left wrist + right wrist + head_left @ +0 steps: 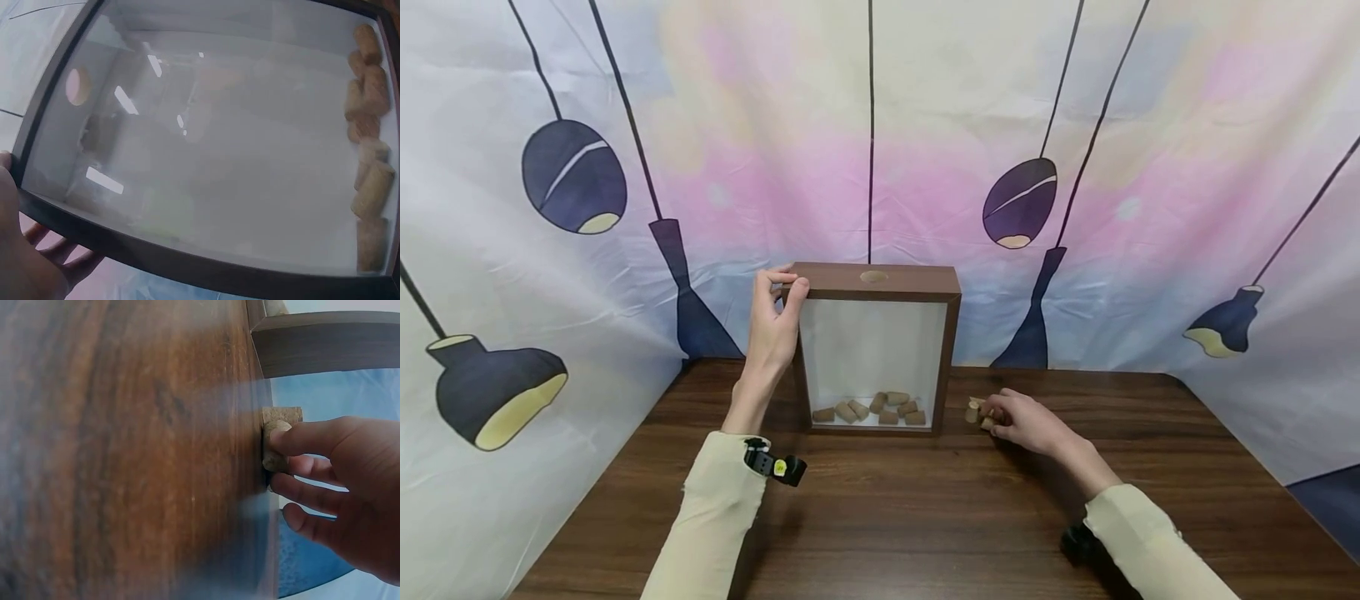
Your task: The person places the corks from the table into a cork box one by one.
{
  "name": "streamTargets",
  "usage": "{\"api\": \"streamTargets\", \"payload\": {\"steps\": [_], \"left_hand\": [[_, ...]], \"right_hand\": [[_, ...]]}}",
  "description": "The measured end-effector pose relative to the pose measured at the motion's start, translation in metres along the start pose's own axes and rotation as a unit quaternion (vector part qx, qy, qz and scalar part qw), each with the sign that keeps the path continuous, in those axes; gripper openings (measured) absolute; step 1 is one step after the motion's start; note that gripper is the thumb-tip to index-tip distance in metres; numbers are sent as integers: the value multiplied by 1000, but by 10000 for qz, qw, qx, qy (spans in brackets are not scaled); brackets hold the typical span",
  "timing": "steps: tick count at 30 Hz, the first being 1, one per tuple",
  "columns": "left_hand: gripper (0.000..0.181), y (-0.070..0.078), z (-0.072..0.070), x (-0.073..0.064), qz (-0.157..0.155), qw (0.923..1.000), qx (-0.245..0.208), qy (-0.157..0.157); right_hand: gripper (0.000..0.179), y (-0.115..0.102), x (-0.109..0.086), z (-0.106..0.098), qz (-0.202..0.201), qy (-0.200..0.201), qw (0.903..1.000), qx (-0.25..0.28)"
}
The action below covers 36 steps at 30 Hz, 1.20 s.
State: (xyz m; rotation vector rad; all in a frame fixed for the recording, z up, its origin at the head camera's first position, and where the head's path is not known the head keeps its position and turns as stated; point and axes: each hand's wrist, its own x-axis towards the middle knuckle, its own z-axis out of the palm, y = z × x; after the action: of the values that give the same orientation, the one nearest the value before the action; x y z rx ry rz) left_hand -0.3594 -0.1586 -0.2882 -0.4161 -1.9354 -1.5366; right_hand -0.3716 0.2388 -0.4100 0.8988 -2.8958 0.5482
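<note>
A brown wooden shadow box [917, 282] with a clear front stands upright on the table, an oval hole [874, 277] in its top edge. Several wine corks [373, 247] lie along its bottom, behind the clear front. My left hand [773, 325] grips the box's upper left corner, thumb in front and fingers behind. To the right of the box, my right hand [1026, 419] pinches a cork [275, 459] at the tabletop between thumb and fingers. Another cork [972, 412] stands beside it, and the fingers partly hide this small group.
The dark wood-grain table [880, 517] runs back to a hanging cloth [820, 167] printed with lamps, close behind the box. Black straps with small devices [778, 467] sit on both wrists.
</note>
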Motion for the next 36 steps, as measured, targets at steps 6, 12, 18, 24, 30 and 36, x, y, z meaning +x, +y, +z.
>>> {"api": "streamTargets", "payload": {"steps": [6, 12, 18, 24, 30, 36], "left_hand": [[33, 23, 0, 0, -212, 9982, -371, -418], [44, 20, 0, 1, -262, 9964, -537, -606], [46, 12, 1, 3, -154, 9965, -617, -551], [46, 11, 2, 4, -109, 9964, -633, -556], [44, 12, 3, 3, -107, 9960, -679, -572], [43, 13, 3, 2, -36, 9966, -629, -539]], "right_hand": [[17, -1, -1, -4, 103, 171, 9998, 34], [18, -7, -1, -18, -41, 572, 9978, 317], [17, -15, 1, -46, -292, 1153, 9923, 337], [18, -25, 9, -72, -789, 1721, 9817, 201], [20, -45, 17, -99, -970, 2150, 9717, 98], [21, -65, 23, -120, -1070, 2309, 9670, 104]]}}
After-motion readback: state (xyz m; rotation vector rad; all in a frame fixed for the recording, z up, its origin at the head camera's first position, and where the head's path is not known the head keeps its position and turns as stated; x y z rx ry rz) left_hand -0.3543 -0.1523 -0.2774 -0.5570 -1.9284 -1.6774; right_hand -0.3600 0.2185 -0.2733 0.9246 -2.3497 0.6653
